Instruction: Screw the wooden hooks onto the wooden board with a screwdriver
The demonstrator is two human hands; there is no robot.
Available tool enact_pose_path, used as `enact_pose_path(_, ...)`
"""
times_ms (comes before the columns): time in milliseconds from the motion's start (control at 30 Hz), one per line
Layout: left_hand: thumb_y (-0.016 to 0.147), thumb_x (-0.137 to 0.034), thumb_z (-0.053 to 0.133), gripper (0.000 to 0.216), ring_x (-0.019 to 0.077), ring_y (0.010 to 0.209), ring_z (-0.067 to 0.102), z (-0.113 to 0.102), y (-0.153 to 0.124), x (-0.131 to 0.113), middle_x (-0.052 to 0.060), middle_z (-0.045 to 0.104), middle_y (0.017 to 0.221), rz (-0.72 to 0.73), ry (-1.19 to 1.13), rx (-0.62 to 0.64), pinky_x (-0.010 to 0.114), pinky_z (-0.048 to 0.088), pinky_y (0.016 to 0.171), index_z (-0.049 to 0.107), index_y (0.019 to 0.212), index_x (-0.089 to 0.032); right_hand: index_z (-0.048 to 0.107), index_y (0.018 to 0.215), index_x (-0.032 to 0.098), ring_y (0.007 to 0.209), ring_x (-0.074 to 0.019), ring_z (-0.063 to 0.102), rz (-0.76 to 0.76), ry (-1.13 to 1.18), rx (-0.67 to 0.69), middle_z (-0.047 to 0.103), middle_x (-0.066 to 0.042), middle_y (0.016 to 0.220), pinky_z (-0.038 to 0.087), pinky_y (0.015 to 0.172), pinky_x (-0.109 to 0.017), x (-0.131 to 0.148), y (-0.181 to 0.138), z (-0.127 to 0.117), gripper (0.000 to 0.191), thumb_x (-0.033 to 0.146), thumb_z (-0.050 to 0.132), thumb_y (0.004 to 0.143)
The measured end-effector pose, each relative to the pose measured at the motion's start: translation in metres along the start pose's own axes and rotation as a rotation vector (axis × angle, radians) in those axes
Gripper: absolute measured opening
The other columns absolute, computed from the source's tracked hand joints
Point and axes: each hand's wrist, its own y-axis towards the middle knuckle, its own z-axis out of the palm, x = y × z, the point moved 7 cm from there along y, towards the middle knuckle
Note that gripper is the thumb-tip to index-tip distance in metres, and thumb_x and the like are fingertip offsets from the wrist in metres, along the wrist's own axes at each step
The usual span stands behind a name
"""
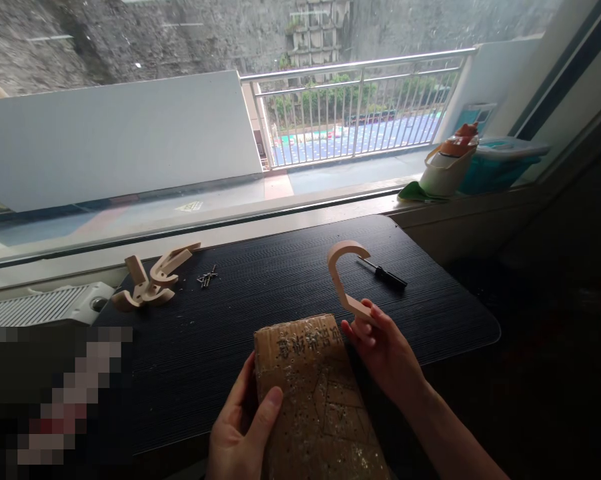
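My left hand [245,427] grips the left side of a brown cardboard box [315,393], its thumb lying on the top face. The box is taped, marked with dark characters and lines, and dotted with small holes. In my right hand [380,347] is a pale wooden hook [337,273], pinched by its straight end just beyond the box's right edge. Its curved end points up and away from me. Past the hook lies a screwdriver [390,277] with a black handle, its shaft tip partly behind the hook's end.
On the black table [260,267], several more wooden hooks [153,280] are piled at the far left, with several screws [207,276] beside them. Beyond the table are a window ledge [300,217], a bottle [447,163] and a teal bin [503,163]. A radiator [40,308] stands left.
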Motion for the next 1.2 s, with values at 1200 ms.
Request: enact_pose_path(1200,0.058,-0.035,0.073,0.081,0.0314,0.094,0.066,-0.042,-0.031,-0.032,0.008,0.073,0.098,-0.036,-0.106,-0.15,0.041,0.053,0.081,0.043,0.132,-0.021,0.066,0.086,0.02,0.047,-0.0035,0.041,-0.007,-0.143,-0.071,0.047,0.007,0.054,0.054,0.075,-0.026,0.002,-0.003,-0.005,0.021,0.03,0.071,0.068)
